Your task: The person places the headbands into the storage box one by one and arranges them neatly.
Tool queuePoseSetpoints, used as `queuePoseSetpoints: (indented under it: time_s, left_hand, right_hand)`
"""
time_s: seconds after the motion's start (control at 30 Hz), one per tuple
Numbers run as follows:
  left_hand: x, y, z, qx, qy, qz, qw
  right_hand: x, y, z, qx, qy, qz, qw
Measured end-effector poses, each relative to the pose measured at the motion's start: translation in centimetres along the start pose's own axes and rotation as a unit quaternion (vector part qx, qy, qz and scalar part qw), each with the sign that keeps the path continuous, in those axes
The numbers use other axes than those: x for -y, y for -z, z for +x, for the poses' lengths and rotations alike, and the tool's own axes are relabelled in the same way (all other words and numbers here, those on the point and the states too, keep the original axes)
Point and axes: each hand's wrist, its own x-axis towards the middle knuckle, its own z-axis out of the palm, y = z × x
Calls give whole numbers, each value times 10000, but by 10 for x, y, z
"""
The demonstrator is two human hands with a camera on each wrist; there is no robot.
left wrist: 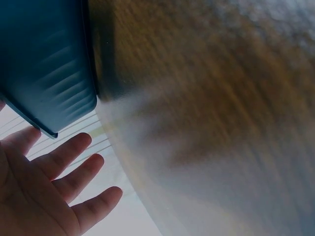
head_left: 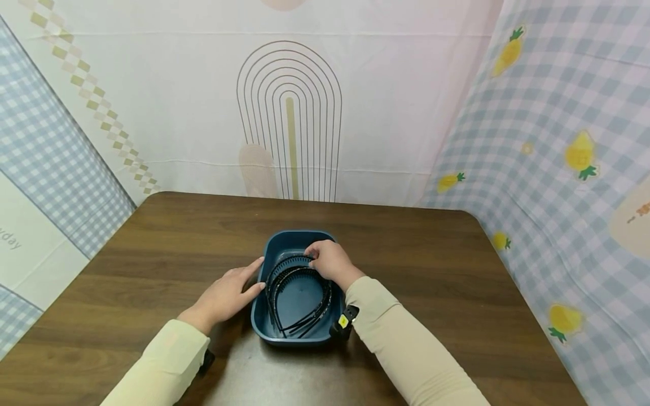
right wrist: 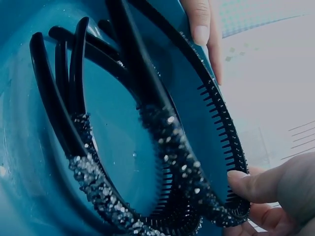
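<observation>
Several black headbands with comb teeth lie in a blue plastic tub. My right hand reaches over the tub's right side and pinches a headband at its curved top, between thumb and fingers. Silvery glitter covers the other headbands close beside it in the right wrist view. On the tub's left side, my left hand has its fingers spread, with fingertips right at the rim. The left wrist view shows its palm and fingers extended below the tub's ribbed outer wall.
The tub stands on a dark wooden table. Behind the table hangs a white cloth with a line-arch print. A blue checked cloth with fruit prints hangs along the right side.
</observation>
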Motion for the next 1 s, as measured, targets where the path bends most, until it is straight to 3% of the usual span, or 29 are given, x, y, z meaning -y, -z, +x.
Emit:
queuePoseSetpoints:
  time_s: [1.0]
  left_hand:
    - [-3, 1, 1, 41, 16, 97, 9999]
  right_hand:
    - [4, 2, -1, 382, -523, -84, 9979]
